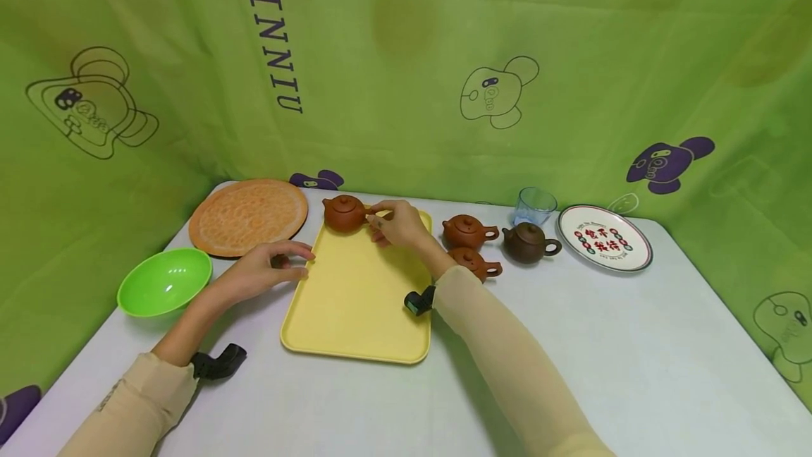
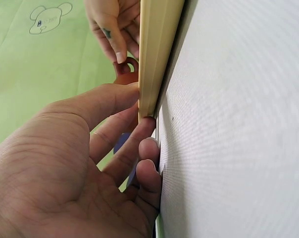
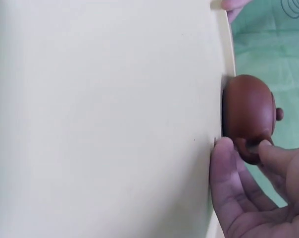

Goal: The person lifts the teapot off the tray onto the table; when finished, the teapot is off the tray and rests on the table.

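At the far left corner of the yellow tray (image 1: 358,302) is a reddish-brown teapot (image 1: 345,214), its spout to the left. My right hand (image 1: 401,223) pinches its handle between thumb and fingers, as the right wrist view also shows. On the tray's left side, my left hand (image 1: 263,272) touches the rim with loosely bent fingers; in the left wrist view its thumb and fingertips meet the tray edge. Two similar teapots, a rear one (image 1: 466,231) and a front one (image 1: 476,263) partly behind my right forearm, stand right of the tray.
A dark brown teapot (image 1: 528,242), a clear bluish glass (image 1: 535,206) and a white plate with red characters (image 1: 605,240) stand farther right. At left are a round orange-brown mat (image 1: 249,214) and a bright green bowl (image 1: 165,282). Green cloth (image 1: 393,76) closes off the back and sides.
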### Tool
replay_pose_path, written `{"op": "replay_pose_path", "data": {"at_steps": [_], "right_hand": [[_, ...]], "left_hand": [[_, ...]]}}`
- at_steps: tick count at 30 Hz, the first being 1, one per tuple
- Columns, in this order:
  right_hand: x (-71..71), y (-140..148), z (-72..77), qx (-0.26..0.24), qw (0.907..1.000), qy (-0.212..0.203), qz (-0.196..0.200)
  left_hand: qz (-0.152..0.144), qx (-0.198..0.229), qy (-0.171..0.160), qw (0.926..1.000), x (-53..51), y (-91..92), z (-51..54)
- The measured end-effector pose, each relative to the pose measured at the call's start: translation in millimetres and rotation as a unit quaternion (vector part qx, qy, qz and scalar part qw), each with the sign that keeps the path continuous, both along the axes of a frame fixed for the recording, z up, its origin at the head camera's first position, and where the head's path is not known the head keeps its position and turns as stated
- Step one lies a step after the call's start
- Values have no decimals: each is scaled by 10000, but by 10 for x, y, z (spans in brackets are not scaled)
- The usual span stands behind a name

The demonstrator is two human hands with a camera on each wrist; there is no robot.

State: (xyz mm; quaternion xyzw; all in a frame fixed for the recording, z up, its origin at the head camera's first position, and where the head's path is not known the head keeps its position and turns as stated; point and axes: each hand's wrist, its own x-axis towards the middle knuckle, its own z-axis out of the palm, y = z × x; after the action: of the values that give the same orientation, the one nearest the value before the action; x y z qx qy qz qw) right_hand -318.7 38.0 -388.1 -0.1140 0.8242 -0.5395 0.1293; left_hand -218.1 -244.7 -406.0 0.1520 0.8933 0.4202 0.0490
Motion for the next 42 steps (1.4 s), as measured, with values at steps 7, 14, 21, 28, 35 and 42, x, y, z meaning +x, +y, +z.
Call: {"op": "replay_pose_path", "data": {"at_steps": [7,14,21,28,35,42], "right_hand": [[-40,-12,-41,-520,9976,-463,-5],[-43,-15,-54,-764,9954,-582,-52],[-41,-14,-52,-938,9931,-706,-43],[-42,-20,-86,-1114,9919,-602,-37],[-29,-23,-118,-833,9965,2,-43],[0,-36,-119,-708,9970,218,-199]], "left_hand": [[-21,13,-4,10000,-3,-2,-2],[-9,-39,-26,10000,-18,-5,1],[-20,10,-22,10000,-6,7,17],[0,-11,0,10000,-16,7,2],[26,-31,-2,10000,-23,12,-3],[-9,-30,20,10000,-14,7,-7]]}}
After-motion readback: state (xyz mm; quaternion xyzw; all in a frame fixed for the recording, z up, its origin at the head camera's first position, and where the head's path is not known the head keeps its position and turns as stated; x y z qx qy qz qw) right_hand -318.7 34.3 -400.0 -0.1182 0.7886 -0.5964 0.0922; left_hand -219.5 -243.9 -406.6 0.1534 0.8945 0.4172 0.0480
